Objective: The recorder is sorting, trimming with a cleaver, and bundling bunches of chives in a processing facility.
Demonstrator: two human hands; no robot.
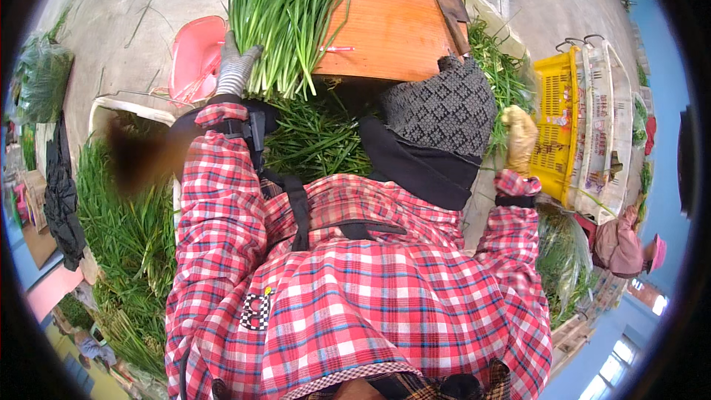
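Note:
My left hand (238,64), in a grey striped glove, rests against the left side of a bundle of green garlic chives (289,22). Its thumb lies near the pale stalk ends. The bundle is spread on an orange wooden board (383,16). A cleaver (446,3) with a rusty blade lies along the board's right edge. Beside the stalks is a small red-and-white strip or pen (338,48). My right hand (520,139), in a yellow glove, hangs low to my right by a yellow plastic crate (555,128); its fingers are curled, and whether they hold anything is unclear.
A pink plastic basin (191,58) holding red ties stands left of the board. Loose green leaves (316,139) lie between my legs. More greens (128,205) fill the left side. White crates (600,122) stand behind the yellow one. Another person (616,247) is at far right.

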